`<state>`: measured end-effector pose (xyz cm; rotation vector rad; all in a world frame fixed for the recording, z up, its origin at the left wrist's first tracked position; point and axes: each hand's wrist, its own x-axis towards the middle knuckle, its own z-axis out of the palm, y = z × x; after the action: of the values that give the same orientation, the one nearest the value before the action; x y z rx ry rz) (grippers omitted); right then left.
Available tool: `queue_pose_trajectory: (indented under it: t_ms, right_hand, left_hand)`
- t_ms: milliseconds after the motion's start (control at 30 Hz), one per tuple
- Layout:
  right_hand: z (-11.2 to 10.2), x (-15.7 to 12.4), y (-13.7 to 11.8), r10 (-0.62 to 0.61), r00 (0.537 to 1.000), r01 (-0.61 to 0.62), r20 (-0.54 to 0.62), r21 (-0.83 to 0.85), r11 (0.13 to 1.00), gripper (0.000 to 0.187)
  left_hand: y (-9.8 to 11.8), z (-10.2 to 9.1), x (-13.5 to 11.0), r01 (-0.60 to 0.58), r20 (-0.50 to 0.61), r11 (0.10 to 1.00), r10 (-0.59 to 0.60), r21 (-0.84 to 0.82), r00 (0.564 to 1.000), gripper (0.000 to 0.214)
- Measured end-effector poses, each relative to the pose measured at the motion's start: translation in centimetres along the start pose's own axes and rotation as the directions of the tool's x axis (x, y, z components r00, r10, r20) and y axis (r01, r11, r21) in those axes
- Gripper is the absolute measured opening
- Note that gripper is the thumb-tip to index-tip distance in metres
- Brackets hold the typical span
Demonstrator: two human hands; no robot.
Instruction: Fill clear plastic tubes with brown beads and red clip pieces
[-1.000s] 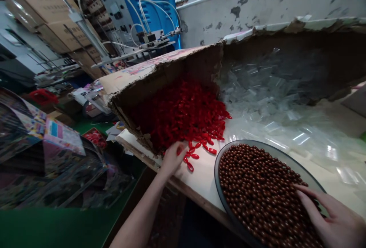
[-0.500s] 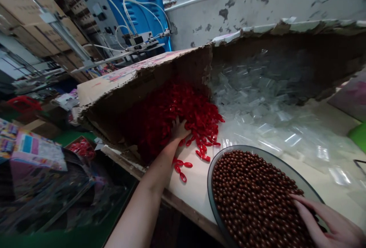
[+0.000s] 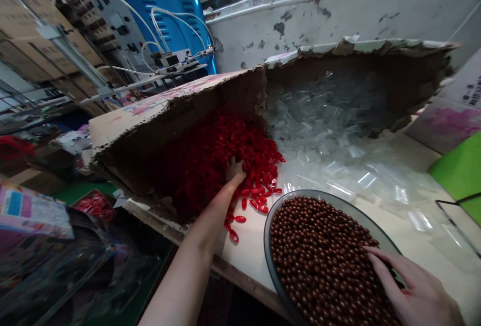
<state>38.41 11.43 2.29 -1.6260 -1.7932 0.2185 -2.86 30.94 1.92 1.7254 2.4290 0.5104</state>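
Red plastic pieces (image 3: 203, 165) around left hand (image 3: 235, 169), fingers hidden, grip unclear; right hand (image 3: 409, 286) spread on brown beads (image 3: 315, 256) in tray (image 3: 267, 261) beside carton (image 3: 150, 115).

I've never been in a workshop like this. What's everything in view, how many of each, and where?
torn brown corrugated cardboard box: one, brown, on the bench
glossy red plastic pieces: many, red, heaped in the box, some spilled on the bench
clear plastic pieces: many, transparent, in the box and across the bench
white-topped workbench: one, white, under the box
round dark-rimmed tray: one, grey, on the bench
round brown beads: many, dark brown, filling the tray
blue machine cabinet: one, blue, behind the box
left hand: one, bare, among the red pieces
right hand: one, bare, fingers on the beads
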Motion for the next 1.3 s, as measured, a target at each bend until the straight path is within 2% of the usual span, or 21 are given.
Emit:
queue_pose_trajectory:
  t_ms: [200, 400, 533, 633, 700, 767, 833, 933, 1033, 1100, 1167, 1233, 1300]
  right_hand:
    - [-0.3, 0.2, -0.4, -0.026, 0.999, 0.027, 0.029, -0.042, 0.999, 0.035]
    - [-0.6, 0.3, -1.6, -0.056, 0.998, 0.057, 0.010, -0.077, 0.995, 0.031]
    - [-0.7, 0.3, -1.9, -0.044, 0.999, 0.044, -0.001, -0.074, 0.996, 0.025]
    - [-0.7, 0.3, -2.1, -0.023, 1.000, 0.022, -0.009, -0.053, 0.998, 0.023]
    - [-0.8, 0.4, -2.2, -0.004, 1.000, 0.004, -0.012, -0.024, 1.000, 0.021]
    - [-0.9, 0.4, -2.3, 0.027, 0.999, -0.027, -0.018, 0.017, 1.000, 0.020]
    - [-1.0, 0.4, -2.4, 0.066, 0.998, -0.064, -0.018, 0.073, 0.995, 0.020]
    - [-1.5, 0.4, -2.6, 0.102, 0.995, -0.104, 0.023, 0.171, 0.980, 0.021]
    - [-2.1, 0.6, -2.6, 0.136, 0.988, -0.150, 0.070, 0.280, 0.948, 0.022]
    - [-2.5, 1.1, -2.1, 0.190, 0.978, -0.207, 0.082, 0.368, 0.907, 0.023]
    - [-2.8, 2.1, -0.9, 0.250, 0.965, -0.257, 0.077, 0.457, 0.852, 0.028]
    - [-2.8, 3.2, 1.3, 0.301, 0.953, -0.285, 0.043, 0.471, 0.835, 0.034]
    - [-2.7, 4.2, 4.3, 0.340, 0.940, -0.321, -0.015, 0.285, 0.903, 0.036]
  left_hand:
    - [-1.4, -0.8, -0.2, 0.000, -0.110, 0.982, -0.022, -0.189, 0.994, 0.024]
    - [-2.0, -3.7, -0.2, -0.046, -0.197, 0.892, -0.049, -0.451, 0.979, 0.021]
    - [0.2, -6.1, -2.9, -0.172, -0.245, 0.805, 0.034, -0.568, 0.969, 0.020]
    - [4.0, -7.3, -7.0, -0.308, -0.263, 0.732, 0.180, -0.608, 0.948, 0.018]
    - [7.1, -7.3, -10.3, -0.430, -0.250, 0.648, 0.356, -0.629, 0.901, 0.017]
    - [10.1, -6.7, -13.5, -0.529, -0.180, 0.575, 0.553, -0.624, 0.814, 0.018]
    - [12.5, -5.9, -16.0, -0.601, -0.050, 0.574, 0.699, -0.556, 0.714, 0.020]
    - [14.7, -4.9, -17.9, -0.707, 0.173, 0.597, 0.797, -0.379, 0.579, 0.021]
    - [15.5, -5.0, -18.0, -0.753, 0.329, 0.575, 0.813, -0.321, 0.480, 0.040]
    - [15.8, -5.7, -17.6, -0.722, 0.383, 0.569, 0.816, -0.395, 0.433, 0.051]
    - [15.9, -6.9, -17.1, -0.652, 0.384, 0.553, 0.832, -0.518, 0.401, 0.046]
    - [15.8, -8.2, -16.7, -0.559, 0.346, 0.527, 0.848, -0.640, 0.402, 0.037]
    - [15.3, -9.3, -16.6, -0.456, 0.308, 0.508, 0.842, -0.731, 0.443, 0.033]
